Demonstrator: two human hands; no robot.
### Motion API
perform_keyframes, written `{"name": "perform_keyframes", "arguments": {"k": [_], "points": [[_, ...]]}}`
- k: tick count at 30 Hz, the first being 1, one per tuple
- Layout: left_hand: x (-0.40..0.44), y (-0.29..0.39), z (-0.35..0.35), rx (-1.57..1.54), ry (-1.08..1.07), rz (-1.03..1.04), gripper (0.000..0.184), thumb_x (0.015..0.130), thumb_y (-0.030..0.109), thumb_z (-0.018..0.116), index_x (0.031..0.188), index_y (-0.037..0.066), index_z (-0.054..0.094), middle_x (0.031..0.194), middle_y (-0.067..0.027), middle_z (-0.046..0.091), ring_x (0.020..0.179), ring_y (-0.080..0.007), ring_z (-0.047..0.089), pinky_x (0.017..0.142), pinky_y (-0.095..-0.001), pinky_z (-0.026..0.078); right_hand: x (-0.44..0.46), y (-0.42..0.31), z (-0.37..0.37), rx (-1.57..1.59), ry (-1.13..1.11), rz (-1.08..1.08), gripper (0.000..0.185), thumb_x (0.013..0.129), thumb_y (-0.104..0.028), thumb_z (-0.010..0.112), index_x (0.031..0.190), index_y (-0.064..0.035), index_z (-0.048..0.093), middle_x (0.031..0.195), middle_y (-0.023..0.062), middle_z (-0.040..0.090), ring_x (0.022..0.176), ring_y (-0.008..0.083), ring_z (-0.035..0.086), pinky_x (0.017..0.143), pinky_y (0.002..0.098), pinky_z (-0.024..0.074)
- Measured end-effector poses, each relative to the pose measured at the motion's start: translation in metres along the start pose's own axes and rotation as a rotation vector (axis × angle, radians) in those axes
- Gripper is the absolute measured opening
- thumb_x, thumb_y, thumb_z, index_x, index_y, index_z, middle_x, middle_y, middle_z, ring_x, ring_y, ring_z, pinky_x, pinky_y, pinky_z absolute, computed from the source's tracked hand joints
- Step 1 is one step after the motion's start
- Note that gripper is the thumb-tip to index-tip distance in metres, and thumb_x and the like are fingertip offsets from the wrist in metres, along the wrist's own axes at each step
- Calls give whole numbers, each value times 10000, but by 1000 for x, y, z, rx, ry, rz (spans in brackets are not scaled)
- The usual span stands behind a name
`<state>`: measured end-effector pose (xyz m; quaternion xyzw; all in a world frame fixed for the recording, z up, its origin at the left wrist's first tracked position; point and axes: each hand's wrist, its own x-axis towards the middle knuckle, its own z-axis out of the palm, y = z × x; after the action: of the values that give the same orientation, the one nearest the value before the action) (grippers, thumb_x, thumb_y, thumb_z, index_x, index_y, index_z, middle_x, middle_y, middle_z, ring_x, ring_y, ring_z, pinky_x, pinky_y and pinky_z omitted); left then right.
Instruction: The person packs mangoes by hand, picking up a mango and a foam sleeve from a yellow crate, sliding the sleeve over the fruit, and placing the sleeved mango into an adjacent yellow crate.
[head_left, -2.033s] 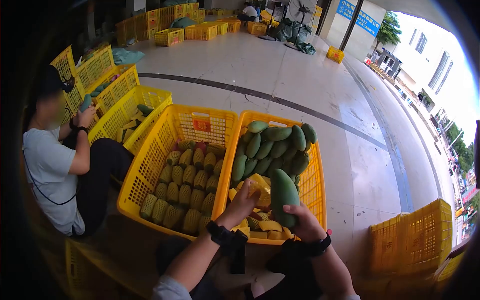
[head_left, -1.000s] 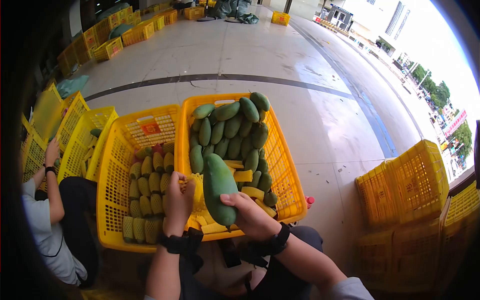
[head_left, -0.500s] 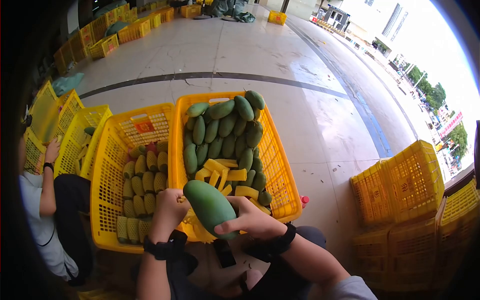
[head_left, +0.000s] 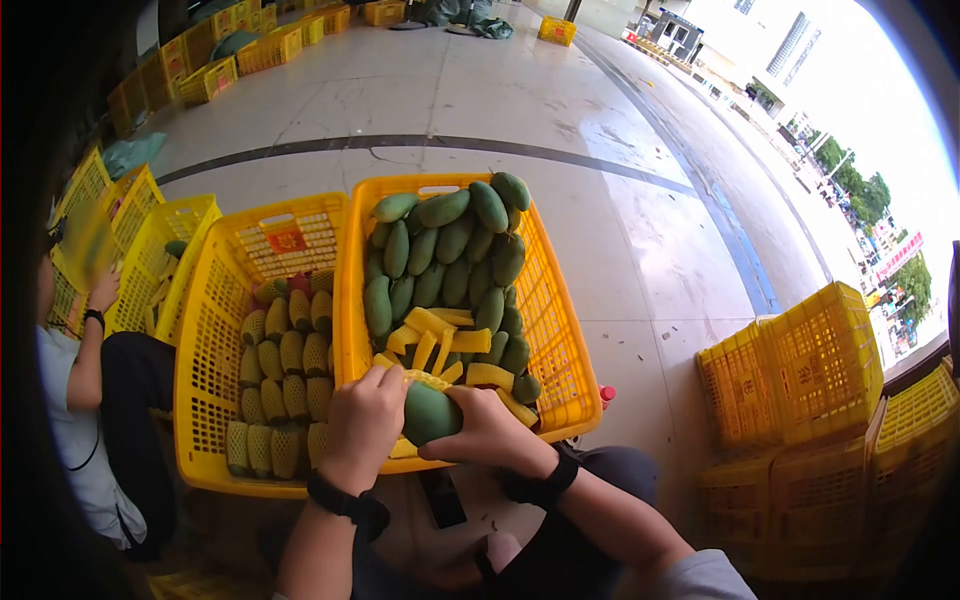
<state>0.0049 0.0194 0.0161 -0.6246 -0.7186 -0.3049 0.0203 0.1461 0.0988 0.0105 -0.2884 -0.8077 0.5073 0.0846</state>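
A green mango (head_left: 431, 414) is between my two hands, over the near edge of the right yellow crate (head_left: 560, 330). My right hand (head_left: 490, 430) grips its right side. My left hand (head_left: 368, 415) is closed on a yellow foam net (head_left: 428, 380), which covers the mango's far end. Behind them in the crate lie bare green mangoes (head_left: 455, 240) and loose yellow foam nets (head_left: 440, 335). The left yellow crate (head_left: 215, 300) touches this one and holds rows of netted mangoes (head_left: 290, 352).
A co-worker (head_left: 90, 400) sits at the left beside more yellow crates (head_left: 175, 230). Stacked crates (head_left: 800, 370) stand at the right. A red-capped bottle (head_left: 606, 395) is beside the right crate. A dark phone-like object (head_left: 440, 498) lies on the floor below my hands.
The mango has tilted, its far end now inside the foam net. My left hand has moved right and up, against the mango, and my right hand still grips it.
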Motion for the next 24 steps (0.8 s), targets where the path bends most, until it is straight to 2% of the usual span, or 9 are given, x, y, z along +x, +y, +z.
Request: {"name": "perform_keyframes", "arguments": {"k": [2,5,8,14,15,19,20,21,24], "points": [[-4,11,8,164,16,215,113,743,77,570,837,18,548,635,-77,504,573,-206,572,503,-289,476,6,4,8,14,86,-27,473,542,-248,733,825,81,544,683,168,584,645,233,586,610,298,461],[-7,24,9,139,27,220,132,722,49,587,842,-4,581,662,-107,530,576,-263,557,507,-330,448,10,3,8,142,175,-62,444,512,-204,740,796,67,532,704,185,579,683,284,588,627,319,458],[1,2,3,50,150,88,161,731,98,610,866,18,572,660,-89,514,578,-237,558,505,-319,460,11,2,7,252,85,-106,570,487,-184,753,933,60,495,893,182,566,829,263,557,719,331,436],[-6,21,-6,169,116,271,207,725,72,598,911,-16,571,648,-63,483,573,-185,536,487,-284,454,8,-5,12,409,169,-24,513,526,-128,754,921,54,481,810,122,545,814,158,548,683,267,443],[-9,23,-6,193,123,306,227,719,67,597,928,-18,572,645,-53,471,569,-170,523,482,-271,451,11,-3,14,459,204,-98,446,587,-68,725,935,44,469,819,85,539,838,99,526,683,233,441],[-2,25,-18,-33,191,334,233,752,107,605,961,7,582,649,-40,452,556,-161,481,499,-280,438,6,-9,13,806,235,-155,412,660,17,663,1013,26,450,952,52,545,851,95,534,714,218,453],[-3,23,-19,-213,269,232,222,773,86,596,983,17,571,632,-50,442,519,-190,457,489,-275,404,5,-16,8,890,214,-103,483,654,29,660,1084,40,439,1003,72,545,880,110,539,762,237,449],[-7,21,-29,-305,216,40,304,776,108,604,1055,17,521,795,-47,489,670,-146,485,534,-244,412,7,-12,3,874,181,-111,514,687,24,623,1155,46,411,1040,90,543,944,134,531,825,268,431],[2,3,-21,-624,501,-278,631,744,300,652,1216,34,328,1115,-76,420,1003,-171,432,744,-291,391,4,-14,0,1326,-53,-96,473,770,-81,550,1190,50,377,1148,124,495,1059,210,493,914,351,398]]}}
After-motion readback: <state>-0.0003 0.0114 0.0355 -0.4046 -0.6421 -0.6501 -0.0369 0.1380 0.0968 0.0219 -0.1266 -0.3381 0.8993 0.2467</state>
